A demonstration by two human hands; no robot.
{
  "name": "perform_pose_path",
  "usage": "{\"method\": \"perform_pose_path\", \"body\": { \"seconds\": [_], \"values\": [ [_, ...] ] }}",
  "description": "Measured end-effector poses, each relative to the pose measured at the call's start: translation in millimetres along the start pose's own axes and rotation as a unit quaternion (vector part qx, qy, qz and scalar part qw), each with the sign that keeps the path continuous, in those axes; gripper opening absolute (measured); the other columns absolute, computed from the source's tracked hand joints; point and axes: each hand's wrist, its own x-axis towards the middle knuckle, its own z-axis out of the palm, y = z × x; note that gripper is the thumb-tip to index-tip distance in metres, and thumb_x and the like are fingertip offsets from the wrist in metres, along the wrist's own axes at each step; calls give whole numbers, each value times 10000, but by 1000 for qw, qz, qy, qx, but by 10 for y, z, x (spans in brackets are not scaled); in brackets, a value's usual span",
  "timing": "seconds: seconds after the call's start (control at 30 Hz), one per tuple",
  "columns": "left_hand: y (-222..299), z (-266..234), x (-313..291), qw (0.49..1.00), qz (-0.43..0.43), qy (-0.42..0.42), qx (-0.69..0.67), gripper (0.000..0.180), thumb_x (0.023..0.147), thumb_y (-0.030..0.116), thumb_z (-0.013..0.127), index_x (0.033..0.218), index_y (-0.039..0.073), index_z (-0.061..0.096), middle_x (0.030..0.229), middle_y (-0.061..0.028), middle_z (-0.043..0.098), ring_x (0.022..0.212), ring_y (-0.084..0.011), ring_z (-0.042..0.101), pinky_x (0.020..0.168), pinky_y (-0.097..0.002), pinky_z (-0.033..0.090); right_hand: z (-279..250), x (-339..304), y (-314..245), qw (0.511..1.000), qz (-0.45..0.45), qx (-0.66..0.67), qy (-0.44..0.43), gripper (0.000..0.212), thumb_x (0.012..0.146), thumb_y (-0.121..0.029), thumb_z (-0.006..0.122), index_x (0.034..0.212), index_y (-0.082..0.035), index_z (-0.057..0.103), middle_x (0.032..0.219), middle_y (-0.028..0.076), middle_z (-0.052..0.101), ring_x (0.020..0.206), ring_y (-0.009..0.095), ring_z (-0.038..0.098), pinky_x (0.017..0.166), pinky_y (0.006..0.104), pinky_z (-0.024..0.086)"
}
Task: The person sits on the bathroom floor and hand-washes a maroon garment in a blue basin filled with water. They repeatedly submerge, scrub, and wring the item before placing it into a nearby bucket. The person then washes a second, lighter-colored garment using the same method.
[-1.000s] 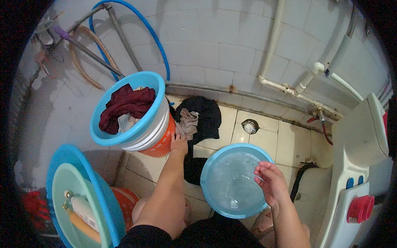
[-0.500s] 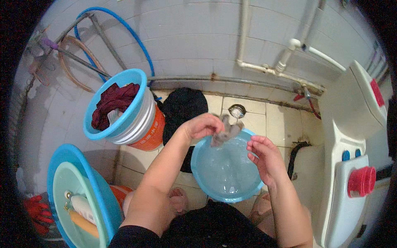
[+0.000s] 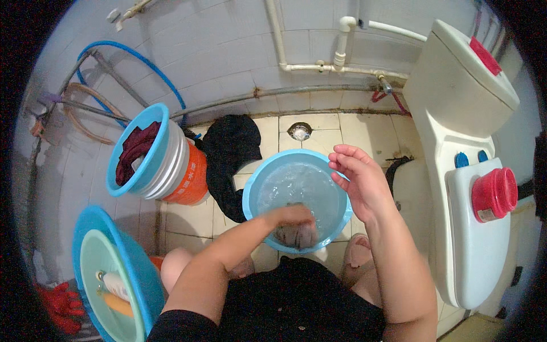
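A light blue basin [image 3: 248, 191] of water stands on the floor before me. My left hand [image 3: 292, 215] reaches down into it near the close rim, fingers closed and blurred by motion. Under that hand is a small wet greyish cloth [image 3: 297, 235], partly in the water; its exact kind I cannot make out. Above the basin's right rim hovers my right hand [image 3: 359, 178], fingers loosely stretched and slightly bent, with nothing in it. Black cloth [image 3: 231, 148] lies in a heap on the tiles, left of the basin.
At left, a blue basin with dark red cloth [image 3: 139, 147] sits atop an orange-and-white bucket [image 3: 185, 179]. Nearer stand nested basins [image 3: 85, 228] holding a bottle [image 3: 115, 285]. A toilet [image 3: 450, 74] bears a red jar [image 3: 491, 194]. A floor drain [image 3: 299, 131] lies beyond the basin.
My left hand has moved the greyish cloth from above the far rim down into the water near the close rim. The right hand remains raised by the right rim. The view has shifted.
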Motion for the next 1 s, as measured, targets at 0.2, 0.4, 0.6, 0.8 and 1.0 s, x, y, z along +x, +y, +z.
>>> {"method": "perform_pose_path", "body": {
  "seconds": [0.2,0.4,0.6,0.8,1.0],
  "values": [
    [-478,-486,209,881,-183,397,183,473,751,379,612,1134,106,562,1190,-188,507,1077,-337,502,875,-440,422,-47,9,-24,1000,3,-13,5,162,860,-104,541,1017,-67,554,946,42,612,875,115,553,763,249,449],
    [23,682,-7,890,-248,149,352,673,766,494,559,1364,287,332,1485,-55,136,1347,-401,92,1057,-585,129,-117,63,-18,1000,14,-12,4,157,858,-114,543,1009,-72,558,956,41,618,901,130,555,795,276,437],
    [-1040,402,-19,844,-119,-29,523,700,770,506,542,1371,213,336,1471,-60,192,1365,-307,106,1067,-574,95,-80,95,54,999,37,-33,7,156,860,-118,541,1009,-75,562,966,44,614,911,137,557,805,290,434],
    [-659,245,-167,861,-138,59,486,651,798,492,509,1355,190,363,1458,-68,239,1367,-282,116,1071,-553,101,-29,145,147,997,57,-50,16,151,863,-119,540,1006,-79,566,959,43,610,909,134,556,794,276,435],
    [-687,196,-177,850,-253,62,457,545,870,435,435,1339,164,377,1439,-96,263,1351,-289,166,1059,-544,124,-80,247,290,995,62,-74,26,149,867,-114,540,1012,-80,558,979,34,596,897,131,546,780,263,439]
  ]
}}
